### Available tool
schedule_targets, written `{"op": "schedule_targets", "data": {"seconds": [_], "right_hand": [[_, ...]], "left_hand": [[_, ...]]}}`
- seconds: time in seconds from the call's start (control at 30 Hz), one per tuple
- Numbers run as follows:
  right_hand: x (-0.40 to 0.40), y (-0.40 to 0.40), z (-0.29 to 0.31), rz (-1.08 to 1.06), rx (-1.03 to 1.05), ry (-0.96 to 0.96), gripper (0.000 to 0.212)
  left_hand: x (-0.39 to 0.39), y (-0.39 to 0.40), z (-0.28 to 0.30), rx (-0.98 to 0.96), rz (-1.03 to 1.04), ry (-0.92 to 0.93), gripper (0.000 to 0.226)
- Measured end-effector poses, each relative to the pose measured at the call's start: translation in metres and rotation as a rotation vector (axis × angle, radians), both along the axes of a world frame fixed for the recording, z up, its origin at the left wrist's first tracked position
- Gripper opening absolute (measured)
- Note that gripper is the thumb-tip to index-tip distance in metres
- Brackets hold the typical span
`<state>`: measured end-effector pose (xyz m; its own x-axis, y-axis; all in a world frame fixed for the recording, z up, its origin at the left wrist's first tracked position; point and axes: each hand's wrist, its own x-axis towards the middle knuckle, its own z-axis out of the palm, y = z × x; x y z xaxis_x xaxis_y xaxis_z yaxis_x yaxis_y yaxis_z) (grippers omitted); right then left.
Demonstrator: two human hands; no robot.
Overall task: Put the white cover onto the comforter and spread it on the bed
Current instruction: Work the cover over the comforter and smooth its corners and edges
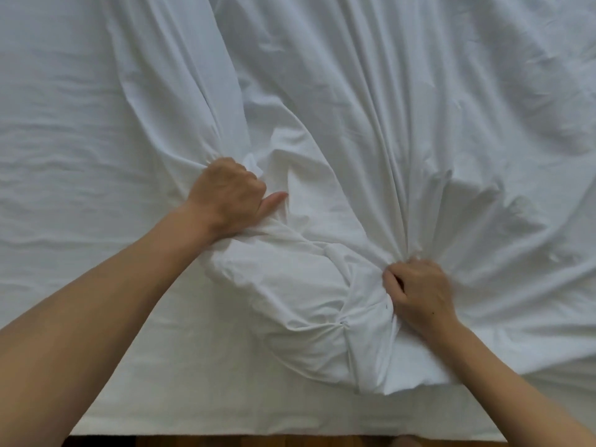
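The bed (48, 130) fills nearly the whole view, its wrinkled white sheet running down to a near edge with a strip of wooden floor (258, 441) below it. Over the bed's middle and far-right side lies the white cover (403, 108), drawn into long folds that converge toward the near edge. There, close to the bed's near edge, a padded bundle (306, 311) sits gathered, probably the comforter being worked into the cover, though white on white makes the boundary hard to tell. The left hand (227, 196) grips a bunch of cloth with curled fingers, thumb sticking out. The right hand (419, 293) pinches the fold-point tightly, likely holding a corner so cover and filling stay matched.
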<state>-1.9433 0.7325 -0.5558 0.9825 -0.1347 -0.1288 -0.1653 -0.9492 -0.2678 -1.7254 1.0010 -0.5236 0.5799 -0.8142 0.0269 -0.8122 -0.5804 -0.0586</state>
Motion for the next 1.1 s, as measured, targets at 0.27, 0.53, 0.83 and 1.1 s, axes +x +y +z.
{"op": "schedule_targets", "data": {"seconds": [0.27, 0.53, 0.83, 1.1], "right_hand": [[0.014, 0.054, -0.004, -0.204, -0.334, 0.249, 0.04], [0.037, 0.115, 0.021, -0.839, -0.091, 0.327, 0.022], [0.135, 0.216, 0.069, -0.33, 0.608, 0.197, 0.02], [0.075, 0.259, 0.04, 0.051, 0.343, 0.256, 0.042]], "left_hand": [[-0.011, 0.173, 0.016, -0.224, 0.106, 0.104, 0.066], [-0.004, 0.254, 0.015, -0.132, 0.255, 0.347, 0.061], [-0.027, 0.132, 0.015, -0.003, -0.027, 0.466, 0.077], [-0.09, 0.185, -0.011, -0.303, -0.097, 0.314, 0.044]]}}
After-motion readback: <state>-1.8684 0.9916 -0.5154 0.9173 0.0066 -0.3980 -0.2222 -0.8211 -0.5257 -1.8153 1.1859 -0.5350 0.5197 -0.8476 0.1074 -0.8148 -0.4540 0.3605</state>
